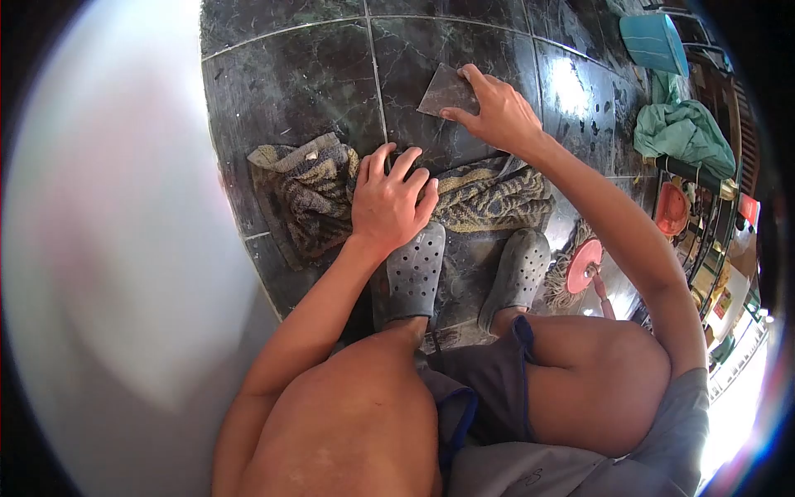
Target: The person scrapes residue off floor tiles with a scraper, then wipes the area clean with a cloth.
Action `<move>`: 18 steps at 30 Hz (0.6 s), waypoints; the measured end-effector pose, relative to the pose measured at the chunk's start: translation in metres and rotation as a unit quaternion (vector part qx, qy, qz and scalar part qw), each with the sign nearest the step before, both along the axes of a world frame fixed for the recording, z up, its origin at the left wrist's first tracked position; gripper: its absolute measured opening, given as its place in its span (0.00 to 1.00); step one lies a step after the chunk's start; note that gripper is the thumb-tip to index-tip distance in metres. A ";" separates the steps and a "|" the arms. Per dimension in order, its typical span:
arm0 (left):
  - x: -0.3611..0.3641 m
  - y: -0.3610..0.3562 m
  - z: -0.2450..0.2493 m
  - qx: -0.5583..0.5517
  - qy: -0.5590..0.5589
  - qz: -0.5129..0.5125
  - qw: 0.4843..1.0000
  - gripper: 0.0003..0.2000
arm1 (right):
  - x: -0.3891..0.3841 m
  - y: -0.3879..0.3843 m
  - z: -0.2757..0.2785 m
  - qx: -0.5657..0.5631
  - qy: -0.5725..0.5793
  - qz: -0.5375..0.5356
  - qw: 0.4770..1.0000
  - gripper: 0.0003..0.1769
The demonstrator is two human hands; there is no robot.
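Note:
My right hand (501, 112) grips a thin, flat, squarish grey plate (447, 93) between thumb and fingers, low over the dark tiled floor (306, 83). The plate's near side is partly covered by the fingers. My left hand (391, 197) is open, palm down with fingers spread, at the middle of a crumpled brown and black patterned towel (489, 197). It overlaps the towel just ahead of a grey clog (416, 269) with holes. A small pale chip (311, 155) lies on the towel's left part.
A white wall (108, 207) borders the floor on the left. To the right are a mop with a pink disc (585, 261), a blue bucket (652, 43), a green cloth (686, 137) and a red basin (672, 209). The other clog (520, 269) stands behind the towel.

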State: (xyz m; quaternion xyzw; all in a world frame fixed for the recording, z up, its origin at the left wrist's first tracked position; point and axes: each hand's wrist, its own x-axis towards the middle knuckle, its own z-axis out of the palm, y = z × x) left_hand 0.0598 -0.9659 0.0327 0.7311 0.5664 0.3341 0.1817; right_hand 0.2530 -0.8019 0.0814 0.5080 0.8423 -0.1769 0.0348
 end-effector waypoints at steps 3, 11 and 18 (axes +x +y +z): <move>-0.001 0.000 0.003 -0.012 0.005 -0.002 1.000 0.10 | -0.001 -0.001 0.000 -0.003 -0.012 -0.008 1.000 0.42; 0.000 0.000 0.000 -0.004 0.003 0.001 1.000 0.12 | -0.004 -0.003 -0.001 0.013 -0.003 -0.009 1.000 0.41; 0.000 0.000 0.000 -0.003 0.008 0.006 1.000 0.12 | -0.001 -0.005 0.001 0.002 -0.021 -0.014 1.000 0.39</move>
